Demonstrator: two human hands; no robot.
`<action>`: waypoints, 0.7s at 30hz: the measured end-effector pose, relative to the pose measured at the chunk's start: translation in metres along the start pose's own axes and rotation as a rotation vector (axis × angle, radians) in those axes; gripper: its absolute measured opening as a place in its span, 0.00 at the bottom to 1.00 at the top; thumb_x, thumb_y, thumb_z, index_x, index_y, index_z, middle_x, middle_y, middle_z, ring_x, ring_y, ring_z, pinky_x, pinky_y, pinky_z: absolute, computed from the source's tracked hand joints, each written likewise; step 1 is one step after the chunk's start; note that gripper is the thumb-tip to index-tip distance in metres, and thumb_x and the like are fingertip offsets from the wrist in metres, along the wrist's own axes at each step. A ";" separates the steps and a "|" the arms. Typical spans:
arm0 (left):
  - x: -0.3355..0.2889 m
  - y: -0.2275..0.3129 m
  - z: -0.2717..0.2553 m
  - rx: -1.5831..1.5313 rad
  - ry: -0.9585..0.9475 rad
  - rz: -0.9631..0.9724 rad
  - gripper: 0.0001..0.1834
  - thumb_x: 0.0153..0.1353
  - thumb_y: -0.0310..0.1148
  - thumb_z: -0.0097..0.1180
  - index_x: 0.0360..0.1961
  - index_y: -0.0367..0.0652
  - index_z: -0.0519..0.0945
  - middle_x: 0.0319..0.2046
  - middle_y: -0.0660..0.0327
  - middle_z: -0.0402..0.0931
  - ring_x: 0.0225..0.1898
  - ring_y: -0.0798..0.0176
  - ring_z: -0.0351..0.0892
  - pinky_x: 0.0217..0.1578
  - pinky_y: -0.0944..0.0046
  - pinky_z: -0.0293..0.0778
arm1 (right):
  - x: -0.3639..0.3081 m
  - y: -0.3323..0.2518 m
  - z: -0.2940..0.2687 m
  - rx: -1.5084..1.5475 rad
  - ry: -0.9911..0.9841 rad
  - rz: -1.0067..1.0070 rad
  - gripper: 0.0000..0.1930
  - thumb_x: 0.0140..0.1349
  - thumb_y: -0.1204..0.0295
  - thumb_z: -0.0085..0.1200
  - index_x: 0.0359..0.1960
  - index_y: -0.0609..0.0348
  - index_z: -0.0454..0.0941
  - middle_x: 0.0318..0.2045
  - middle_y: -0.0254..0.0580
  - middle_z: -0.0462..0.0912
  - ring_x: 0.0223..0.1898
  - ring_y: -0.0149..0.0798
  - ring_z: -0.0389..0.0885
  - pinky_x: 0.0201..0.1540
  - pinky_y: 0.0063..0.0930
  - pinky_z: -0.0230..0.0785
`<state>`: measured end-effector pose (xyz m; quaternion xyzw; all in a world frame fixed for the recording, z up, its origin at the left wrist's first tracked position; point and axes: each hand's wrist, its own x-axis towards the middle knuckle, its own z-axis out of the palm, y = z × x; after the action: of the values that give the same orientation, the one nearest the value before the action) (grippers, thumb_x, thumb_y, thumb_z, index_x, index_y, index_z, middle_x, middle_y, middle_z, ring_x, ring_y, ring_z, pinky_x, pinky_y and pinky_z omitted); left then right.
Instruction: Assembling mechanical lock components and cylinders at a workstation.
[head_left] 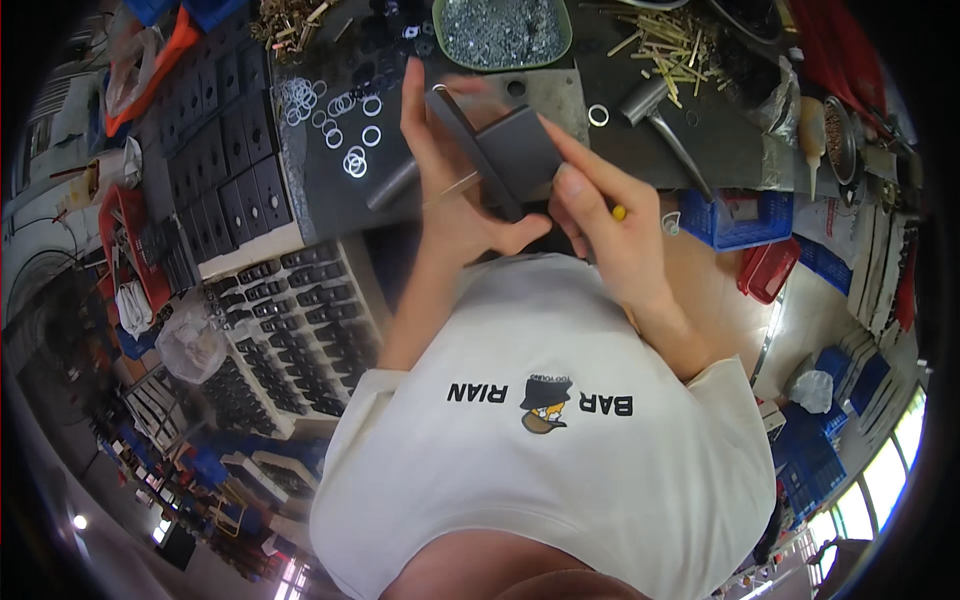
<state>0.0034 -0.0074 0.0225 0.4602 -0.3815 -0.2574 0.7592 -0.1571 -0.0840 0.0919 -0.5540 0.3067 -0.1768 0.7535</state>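
Note:
Above the bench edge, my right hand (610, 205) grips a dark grey block (520, 150) joined to a flat plate (468, 135). The right thumb and fingers press on the block's right side. A small yellow tip (619, 213) shows among those fingers; the rest of it is hidden. Blurred a little by motion, my left hand (450, 190) is spread around the plate's left side, fingers stretched up and thumb below. A thin brass-coloured pin (452, 189) crosses in front of the left palm. By the plate's upper end is a small ring (439, 88).
Metal rings (372, 135) lie loose on the bench left of my hands. A green tray (505, 35) holds small metal parts. To the right are a hammer (665, 130), brass pins (675, 55) and a blue crate (740, 222). Dark blocks (215, 150) stand in rows at left.

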 end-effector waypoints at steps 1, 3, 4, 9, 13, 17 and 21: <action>-0.006 0.009 0.016 -0.294 0.121 -0.181 0.67 0.48 0.49 0.84 0.81 0.41 0.52 0.54 0.54 0.75 0.43 0.61 0.83 0.43 0.63 0.82 | 0.003 -0.002 0.005 -0.086 0.017 -0.160 0.25 0.78 0.68 0.55 0.73 0.61 0.74 0.40 0.39 0.88 0.36 0.29 0.83 0.42 0.24 0.76; -0.006 0.035 0.014 -0.520 0.071 -0.602 0.54 0.60 0.47 0.74 0.79 0.41 0.56 0.43 0.57 0.79 0.27 0.70 0.78 0.22 0.73 0.72 | 0.007 0.008 -0.001 -0.400 0.036 -0.438 0.28 0.75 0.73 0.59 0.75 0.63 0.70 0.53 0.51 0.88 0.45 0.37 0.88 0.52 0.30 0.78; -0.010 0.033 0.011 -0.512 0.028 -0.577 0.48 0.62 0.44 0.70 0.78 0.40 0.59 0.37 0.59 0.79 0.22 0.73 0.73 0.17 0.75 0.65 | 0.003 0.000 0.001 -0.309 0.032 -0.359 0.33 0.71 0.74 0.63 0.75 0.64 0.67 0.51 0.55 0.88 0.45 0.39 0.89 0.51 0.30 0.78; -0.010 0.043 0.013 -0.658 0.335 -0.533 0.32 0.61 0.32 0.62 0.68 0.38 0.73 0.30 0.63 0.78 0.19 0.76 0.69 0.14 0.74 0.59 | -0.002 -0.001 -0.029 -0.633 -0.273 -0.225 0.24 0.66 0.63 0.71 0.57 0.67 0.79 0.34 0.48 0.88 0.35 0.41 0.88 0.43 0.35 0.78; -0.004 0.042 -0.008 -0.368 0.093 -0.614 0.29 0.60 0.35 0.65 0.62 0.36 0.77 0.39 0.62 0.80 0.26 0.77 0.73 0.16 0.74 0.61 | -0.013 -0.004 -0.021 -0.515 -0.257 -0.031 0.17 0.67 0.61 0.70 0.42 0.65 0.82 0.29 0.48 0.84 0.29 0.44 0.82 0.34 0.36 0.71; -0.007 0.047 -0.003 -0.157 -0.075 -0.208 0.37 0.63 0.44 0.67 0.66 0.34 0.70 0.31 0.60 0.78 0.16 0.76 0.65 0.12 0.75 0.57 | -0.016 -0.013 -0.033 -0.568 -0.338 -0.078 0.21 0.65 0.60 0.72 0.45 0.65 0.81 0.30 0.44 0.83 0.30 0.39 0.80 0.36 0.34 0.70; -0.008 0.044 0.001 -0.404 0.037 -0.388 0.40 0.62 0.47 0.70 0.67 0.34 0.69 0.26 0.61 0.75 0.15 0.73 0.68 0.11 0.72 0.62 | -0.019 -0.019 -0.024 -0.704 -0.217 -0.092 0.25 0.59 0.55 0.76 0.44 0.63 0.81 0.36 0.42 0.84 0.31 0.37 0.79 0.36 0.31 0.71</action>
<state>-0.0003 0.0176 0.0596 0.3687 -0.2134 -0.4602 0.7789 -0.1855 -0.0961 0.1105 -0.8080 0.2418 -0.0346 0.5361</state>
